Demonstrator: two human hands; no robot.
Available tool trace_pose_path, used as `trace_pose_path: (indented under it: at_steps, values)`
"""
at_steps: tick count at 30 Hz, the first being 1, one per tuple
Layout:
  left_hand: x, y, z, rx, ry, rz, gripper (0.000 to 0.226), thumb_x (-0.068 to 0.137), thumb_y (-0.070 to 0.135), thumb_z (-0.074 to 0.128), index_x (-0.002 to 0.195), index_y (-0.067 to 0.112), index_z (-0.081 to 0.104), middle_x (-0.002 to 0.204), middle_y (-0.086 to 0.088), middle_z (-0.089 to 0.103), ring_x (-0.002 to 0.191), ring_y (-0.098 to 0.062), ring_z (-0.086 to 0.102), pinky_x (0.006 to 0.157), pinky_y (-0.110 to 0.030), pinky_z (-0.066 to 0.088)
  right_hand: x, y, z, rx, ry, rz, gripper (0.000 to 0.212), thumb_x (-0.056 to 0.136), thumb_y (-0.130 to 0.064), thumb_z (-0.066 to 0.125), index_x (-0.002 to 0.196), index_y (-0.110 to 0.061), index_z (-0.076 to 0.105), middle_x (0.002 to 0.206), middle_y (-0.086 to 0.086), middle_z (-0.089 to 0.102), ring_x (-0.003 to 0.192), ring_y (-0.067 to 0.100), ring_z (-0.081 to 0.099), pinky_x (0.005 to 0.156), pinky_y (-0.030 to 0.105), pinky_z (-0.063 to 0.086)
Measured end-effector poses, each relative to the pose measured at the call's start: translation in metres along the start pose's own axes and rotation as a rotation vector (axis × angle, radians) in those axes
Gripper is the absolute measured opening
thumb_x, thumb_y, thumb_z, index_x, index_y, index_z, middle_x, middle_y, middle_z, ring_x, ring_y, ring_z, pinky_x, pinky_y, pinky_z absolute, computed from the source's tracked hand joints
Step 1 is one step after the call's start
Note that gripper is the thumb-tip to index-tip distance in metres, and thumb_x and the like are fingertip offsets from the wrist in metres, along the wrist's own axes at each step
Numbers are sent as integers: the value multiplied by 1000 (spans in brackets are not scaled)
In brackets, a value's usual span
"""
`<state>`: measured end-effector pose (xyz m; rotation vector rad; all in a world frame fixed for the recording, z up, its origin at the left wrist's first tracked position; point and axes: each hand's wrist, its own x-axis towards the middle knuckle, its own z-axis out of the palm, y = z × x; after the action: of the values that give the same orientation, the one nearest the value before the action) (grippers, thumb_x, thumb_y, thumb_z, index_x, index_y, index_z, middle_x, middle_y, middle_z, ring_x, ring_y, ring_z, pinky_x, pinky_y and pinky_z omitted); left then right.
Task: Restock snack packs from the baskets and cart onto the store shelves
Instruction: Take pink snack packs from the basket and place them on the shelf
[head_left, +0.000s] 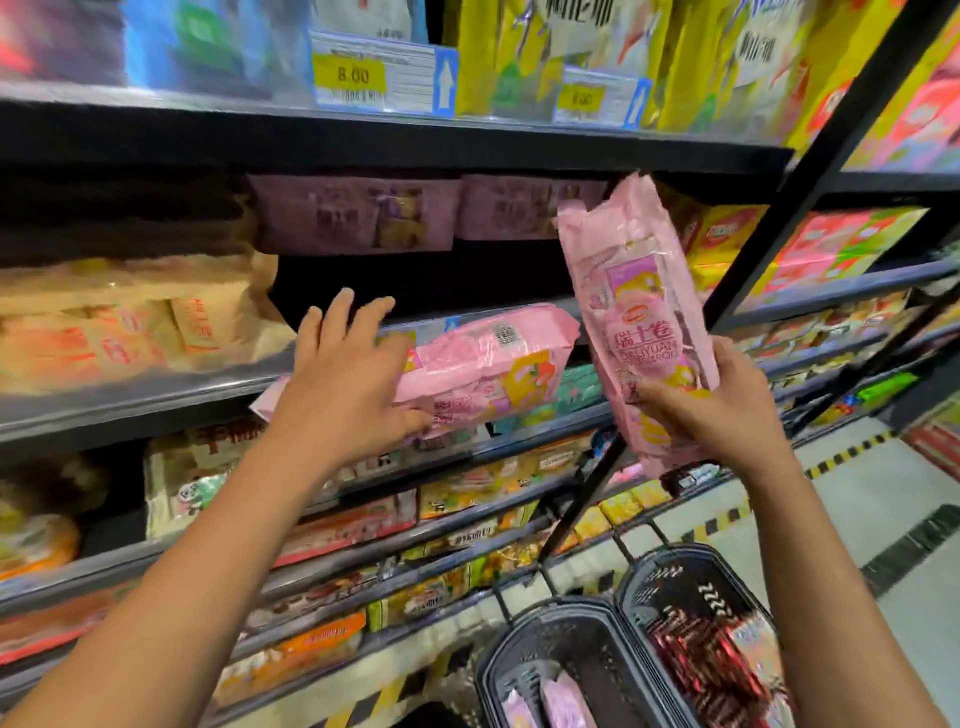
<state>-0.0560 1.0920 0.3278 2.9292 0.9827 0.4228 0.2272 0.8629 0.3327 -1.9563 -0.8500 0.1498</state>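
My left hand (347, 379) holds one end of a pink snack pack (488, 369) lying flat at the front edge of the middle shelf (156, 405), thumb under it and fingers spread above. My right hand (711, 410) grips a second pink snack pack (639, 312) upright, just right of the first. More pink packs (358, 213) stand at the back of that shelf. Two black baskets sit low on the right: the near basket (550, 654) has pink packs in it, the far basket (691, 613) has dark red packs.
Tan bags (124, 322) fill the shelf to the left of my left hand. Yellow packs and price tags (384, 73) line the shelf above. A slanted black upright (810, 171) crosses right of the held pack. Lower shelves are packed with assorted snacks. Tiled aisle floor lies right.
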Motion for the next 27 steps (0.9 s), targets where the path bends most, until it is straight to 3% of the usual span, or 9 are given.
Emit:
trace_pose_path:
  at_steps: [3, 8, 11, 17, 21, 25, 27]
  values:
    - [5, -4, -4, -22, -68, -24, 84, 76, 67, 74, 142, 18, 53, 166, -6, 26, 153, -34, 20, 122, -52, 13, 30, -17, -9, -181, -23, -89, 55, 71, -31, 95, 111, -18, 60, 97, -3, 72, 84, 14, 69, 71, 37, 56]
    - [5, -12, 3, 21, -98, -3, 86, 66, 76, 67, 128, 16, 67, 160, -7, 40, 147, -37, 34, 119, -55, 21, 79, -49, -18, -694, -83, -314, 65, 68, -53, 85, 113, -16, 55, 98, 9, 66, 93, 39, 64, 74, 48, 53]
    - [0, -12, 15, 55, -52, 9, 86, 62, 78, 47, 113, 15, 74, 155, -11, 47, 142, -44, 40, 117, -58, 23, 109, -62, -16, -860, -48, -514, 64, 71, -51, 82, 119, -18, 55, 102, 15, 69, 93, 45, 64, 74, 49, 52]
    - [1, -11, 31, 160, -24, 27, 80, 56, 74, 50, 106, 16, 75, 155, -17, 45, 139, -49, 38, 113, -62, 24, 165, -56, 1, -1085, -76, -748, 61, 77, -47, 81, 118, -11, 52, 103, 21, 65, 92, 44, 60, 76, 47, 44]
    - [1, -11, 31, 178, -20, 13, 81, 54, 72, 57, 108, 14, 75, 157, -18, 42, 142, -50, 34, 112, -65, 24, 185, -60, 15, -1161, -177, -698, 56, 85, -51, 72, 119, -9, 54, 108, 23, 67, 102, 45, 62, 83, 48, 43]
    - [2, -10, 33, 193, 13, 20, 84, 59, 76, 49, 108, 14, 76, 157, -18, 41, 142, -52, 32, 112, -67, 23, 207, -67, 14, -1219, -313, -597, 41, 94, -51, 65, 94, -14, 47, 103, 19, 64, 100, 38, 62, 72, 39, 37]
    - [3, -10, 33, 199, 4, 17, 84, 58, 76, 49, 109, 15, 76, 157, -19, 40, 142, -52, 32, 112, -67, 23, 219, -68, 16, -1237, -342, -584, 39, 96, -47, 64, 99, -11, 50, 100, 16, 61, 94, 35, 59, 72, 37, 44]
